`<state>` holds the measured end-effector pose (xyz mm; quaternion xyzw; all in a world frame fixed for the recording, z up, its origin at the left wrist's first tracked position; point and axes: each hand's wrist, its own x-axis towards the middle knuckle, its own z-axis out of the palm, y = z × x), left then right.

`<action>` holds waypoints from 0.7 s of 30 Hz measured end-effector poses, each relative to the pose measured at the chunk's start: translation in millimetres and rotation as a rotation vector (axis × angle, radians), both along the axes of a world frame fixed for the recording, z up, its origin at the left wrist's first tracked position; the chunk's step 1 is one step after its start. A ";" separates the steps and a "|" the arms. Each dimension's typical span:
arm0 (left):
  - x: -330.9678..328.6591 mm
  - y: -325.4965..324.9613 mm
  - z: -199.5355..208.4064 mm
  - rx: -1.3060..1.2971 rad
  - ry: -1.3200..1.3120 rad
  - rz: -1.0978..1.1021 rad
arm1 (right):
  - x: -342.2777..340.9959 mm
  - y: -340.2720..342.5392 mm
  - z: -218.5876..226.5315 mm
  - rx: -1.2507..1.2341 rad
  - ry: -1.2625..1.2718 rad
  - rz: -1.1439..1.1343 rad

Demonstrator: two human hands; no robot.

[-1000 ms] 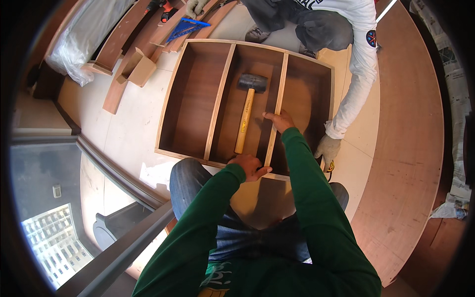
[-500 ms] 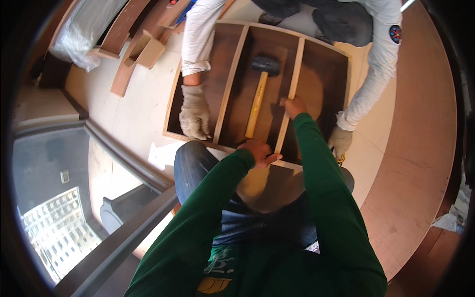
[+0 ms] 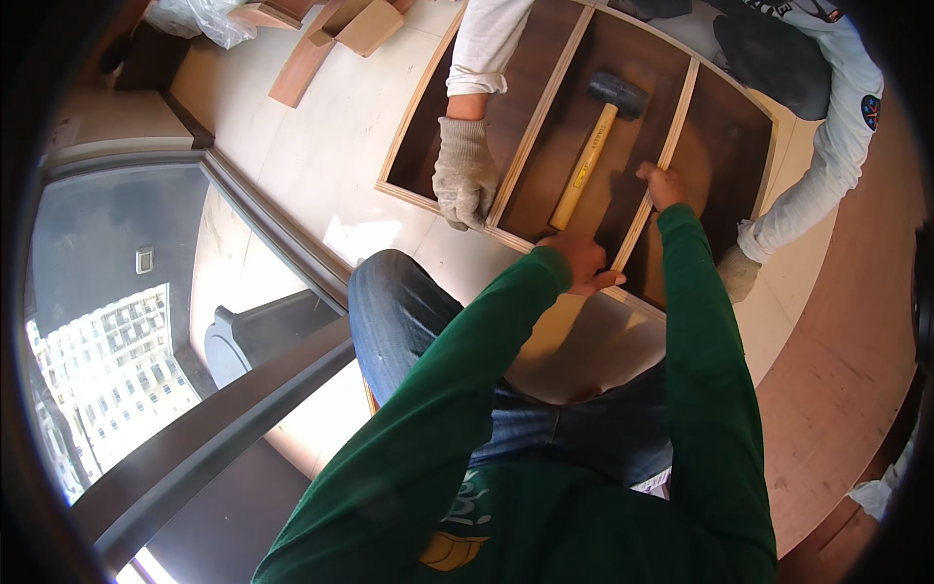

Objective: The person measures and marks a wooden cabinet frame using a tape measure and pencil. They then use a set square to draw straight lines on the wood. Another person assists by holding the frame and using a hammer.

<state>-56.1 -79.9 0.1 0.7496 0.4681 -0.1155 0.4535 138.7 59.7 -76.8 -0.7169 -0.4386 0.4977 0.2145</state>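
Note:
In front of me lies a shallow wooden case (image 3: 541, 117) with dark inner faces, pale edges and two dividers. My left hand (image 3: 581, 261) grips its near edge where the right divider meets it, thumb stretched along the rim. Farther up that divider, my right hand (image 3: 664, 185) is closed around the top edge. A mallet (image 3: 588, 161) with a black head and yellow handle rests in the middle compartment. A co-worker's gloved hand (image 3: 465, 175) is at the near rim of the left compartment. The co-worker's other glove (image 3: 739, 274) is beside the right end, partly hidden by my arm.
A large curved wooden panel (image 3: 842, 341) stretches along the right. On the left stands a dark-framed glass pane (image 3: 107, 224) with a building showing in it. An open cardboard box (image 3: 370, 27), a wooden strip (image 3: 304, 68) and clear plastic wrap (image 3: 209, 18) lie at the far left.
The view has swung, so the case and all hands appear farther right and higher. Both my hands keep their places on the case, and the mallet still lies in the middle compartment.

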 end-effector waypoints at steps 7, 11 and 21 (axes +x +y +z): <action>2.9 3.3 -7.7 0.028 -0.039 -0.031 | 5.5 -2.4 0.5 -0.020 -0.169 -0.013; -2.4 -2.6 -13.0 0.051 -0.051 0.014 | -11.2 -36.5 56.1 0.055 -0.163 0.165; -1.8 -4.4 -11.4 0.078 -0.091 0.026 | 53.8 -195.0 103.7 0.086 -0.452 0.683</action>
